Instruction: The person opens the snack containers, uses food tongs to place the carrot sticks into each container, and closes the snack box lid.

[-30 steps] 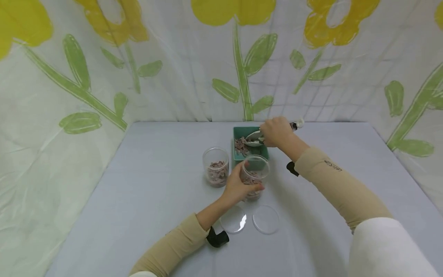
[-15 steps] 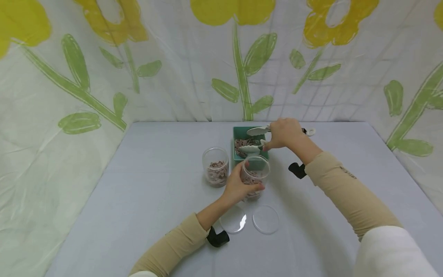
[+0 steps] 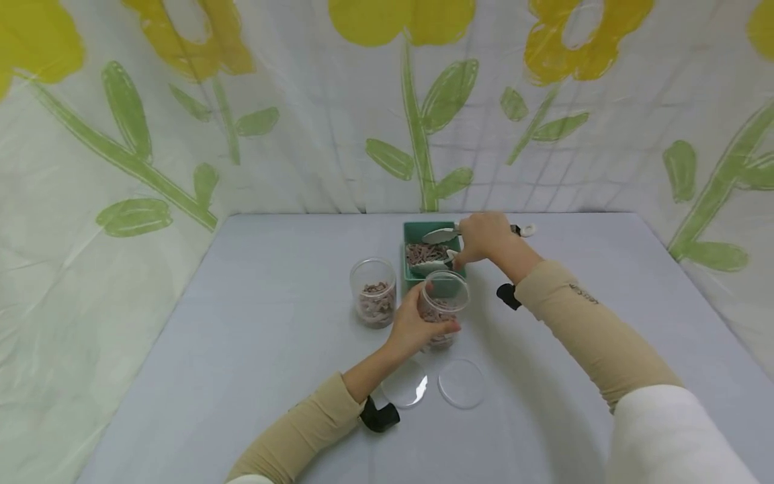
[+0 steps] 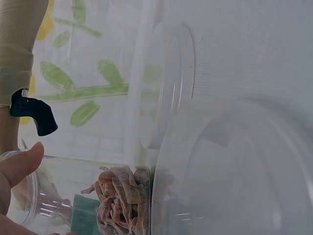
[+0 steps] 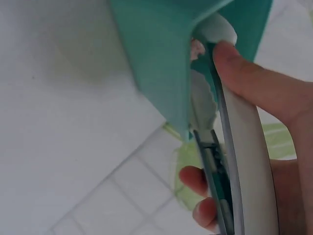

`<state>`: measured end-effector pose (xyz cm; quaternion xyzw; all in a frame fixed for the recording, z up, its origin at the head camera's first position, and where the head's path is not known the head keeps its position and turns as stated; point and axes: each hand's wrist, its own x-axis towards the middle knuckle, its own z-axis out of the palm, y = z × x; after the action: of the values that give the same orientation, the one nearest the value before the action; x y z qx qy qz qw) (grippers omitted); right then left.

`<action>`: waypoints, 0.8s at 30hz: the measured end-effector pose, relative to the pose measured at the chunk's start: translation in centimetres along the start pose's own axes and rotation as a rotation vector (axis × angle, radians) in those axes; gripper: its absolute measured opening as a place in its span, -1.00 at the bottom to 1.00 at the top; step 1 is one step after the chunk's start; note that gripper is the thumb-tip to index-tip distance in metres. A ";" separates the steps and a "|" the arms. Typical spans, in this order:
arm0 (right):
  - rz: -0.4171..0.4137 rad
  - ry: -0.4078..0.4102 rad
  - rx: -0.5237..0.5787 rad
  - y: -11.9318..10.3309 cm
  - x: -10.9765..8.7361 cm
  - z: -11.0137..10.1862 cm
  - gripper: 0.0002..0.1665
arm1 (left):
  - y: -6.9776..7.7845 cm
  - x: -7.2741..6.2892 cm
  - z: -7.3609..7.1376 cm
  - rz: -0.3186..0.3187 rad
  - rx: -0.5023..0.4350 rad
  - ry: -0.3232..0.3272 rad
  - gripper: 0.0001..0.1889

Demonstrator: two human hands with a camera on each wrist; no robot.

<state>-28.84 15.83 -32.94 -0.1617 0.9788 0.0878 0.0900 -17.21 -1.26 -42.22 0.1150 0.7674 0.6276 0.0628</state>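
Observation:
My left hand (image 3: 414, 324) grips a clear plastic jar (image 3: 446, 296) on the table, thumb at its near side. Brownish-pink shredded strips (image 4: 122, 200) fill the lower part of that jar. My right hand (image 3: 486, 236) holds a pair of tongs (image 5: 249, 147) over a green rectangular bin (image 3: 417, 274). The tongs' two pale scalloped heads are spread apart inside the bin, by more of the strips (image 3: 426, 253). In the right wrist view the thumb lies along one tong arm and fingers curl round the other. The bin's wall hides part of the heads there.
A second clear jar (image 3: 373, 296) with strips stands just left of the held one. Two clear round lids (image 3: 461, 384) lie on the table in front of the jars. A flower-printed curtain (image 3: 302, 134) hangs behind the table's far edge.
The tongs' heads were closer together a second ago, then spread and rose; now they sit lower in the bin. My left hand has kept its hold on the jar.

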 end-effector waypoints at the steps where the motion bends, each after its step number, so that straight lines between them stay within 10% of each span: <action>1: 0.000 0.013 0.002 0.0 0.0 0.2 -0.37 | 0.0 0.0 0.0 0.004 -0.005 -0.003 -0.15; 24: -0.021 0.209 -0.076 -1.7 -0.1 2.6 -0.75 | -0.2 0.1 0.2 0.025 -0.034 -0.009 -0.16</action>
<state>-27.77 14.82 -35.62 -0.1834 0.9771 0.1068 -0.0177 -17.28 -1.13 -42.47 0.1262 0.7550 0.6406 0.0605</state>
